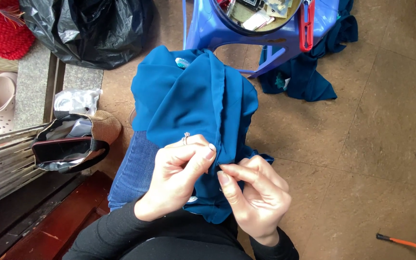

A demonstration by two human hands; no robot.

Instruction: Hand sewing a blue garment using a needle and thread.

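A teal blue garment [188, 96] lies draped over my lap and knee, which is in blue jeans [133, 168]. My left hand [176, 175], with a ring on one finger, pinches a fold or seam of the cloth near its lower edge. My right hand [253, 197] pinches the same seam from the right, fingertips almost touching the left thumb. Whether a needle or thread sits between the fingers is too small to tell. Both arms wear black sleeves.
A blue plastic stool [266, 29] stands ahead, carrying a round tray of small items [258, 14] and a red hanger [307, 29]. More teal cloth [304, 77] lies under it. A black plastic bag [92, 29], a handbag with a phone [68, 149] and orange-handled tools [410, 240] surround me.
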